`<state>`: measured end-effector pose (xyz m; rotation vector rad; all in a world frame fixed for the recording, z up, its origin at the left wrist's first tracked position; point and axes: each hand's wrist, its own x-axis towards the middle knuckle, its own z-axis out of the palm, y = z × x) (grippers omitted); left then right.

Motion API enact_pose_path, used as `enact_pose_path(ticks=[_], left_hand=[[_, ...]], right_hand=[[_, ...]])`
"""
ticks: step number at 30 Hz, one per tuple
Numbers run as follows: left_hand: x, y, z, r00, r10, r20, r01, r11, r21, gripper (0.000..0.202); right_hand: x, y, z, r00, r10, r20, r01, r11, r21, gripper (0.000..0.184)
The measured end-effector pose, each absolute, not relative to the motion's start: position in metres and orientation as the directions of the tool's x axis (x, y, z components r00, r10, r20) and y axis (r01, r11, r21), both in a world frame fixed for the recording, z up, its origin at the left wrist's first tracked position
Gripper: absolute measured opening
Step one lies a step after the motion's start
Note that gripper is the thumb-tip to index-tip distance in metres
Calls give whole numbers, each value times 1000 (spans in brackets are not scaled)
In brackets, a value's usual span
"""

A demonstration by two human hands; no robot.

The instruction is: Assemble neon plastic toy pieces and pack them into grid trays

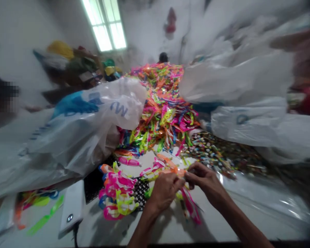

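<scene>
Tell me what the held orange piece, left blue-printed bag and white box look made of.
Orange piece: probably glossy plastic; it is bright and shiny, though blur leaves this open.
Left bag: likely plastic film with a soft sheen, given its creases and highlights.
White box: smooth, perhaps painted metal or hard plastic; its flat, even faces fit either.

The held piece [180, 172] is orange, the piled pieces [160, 112] pink, lime, orange and blue.
</scene>
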<state>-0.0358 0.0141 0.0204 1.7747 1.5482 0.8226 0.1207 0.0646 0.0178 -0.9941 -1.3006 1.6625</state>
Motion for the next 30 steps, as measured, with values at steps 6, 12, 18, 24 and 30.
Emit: enact_pose_path(ticks=[6,12,18,24,30], left_hand=[[-40,12,12,189,975,116,574,-206,793,31],[-41,20,0,216,970,110,646,-227,729,33],[-49,45,-1,47,985,169,894,-117,432,26],[-39,59,-26,2,971,239,944,-80,320,30],[-20,76,-40,-55,931,361,956,-54,287,29]], right_hand=[[114,55,14,-387,917,-97,-211,-190,-959,33],[127,72,4,-414,898,-146,5,-158,-987,35],[133,134,-10,-243,969,-48,842,186,-507,31],[121,142,-22,-190,974,-123,939,143,-313,15],[146,127,-1,-180,971,-157,923,111,-369,14]])
